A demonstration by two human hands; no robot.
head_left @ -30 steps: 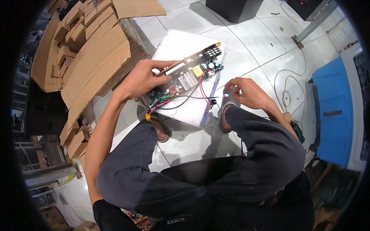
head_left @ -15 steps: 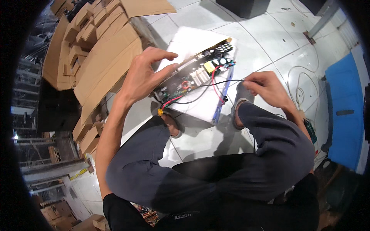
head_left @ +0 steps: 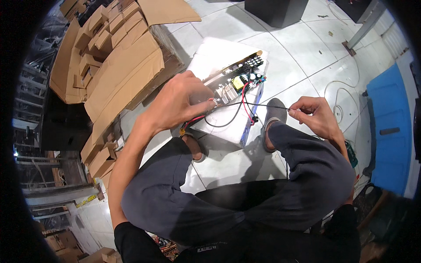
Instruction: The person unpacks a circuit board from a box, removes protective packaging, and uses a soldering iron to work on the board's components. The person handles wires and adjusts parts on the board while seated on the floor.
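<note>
A long amplifier circuit board (head_left: 237, 83) with metal heatsink, capacitors and a yellow transformer lies tilted on a white foam block (head_left: 239, 116). Over its near-left part is my left hand (head_left: 177, 103), thumb and forefinger drawn together at the components; what sits between them is hidden. Thumb and fingertips of my right hand (head_left: 318, 115) pinch the end of a thin black cable (head_left: 269, 105). It runs almost straight leftward across the board toward my left fingertips. A red wire (head_left: 244, 94) loops over the board's near edge, and a yellow connector (head_left: 182, 131) hangs at the lower left.
An open cardboard box (head_left: 127, 65) with cardboard dividers stands at the left. Behind the block is a black box (head_left: 276, 11) on the tiled floor. A blue panel (head_left: 388, 131) and a coiled white cable (head_left: 338, 105) are at the right. My feet flank the block.
My left hand has moved right and nearer, its fingers closing over the board's components. My right hand has shifted slightly right and nearer, drawing the black cable straighter.
</note>
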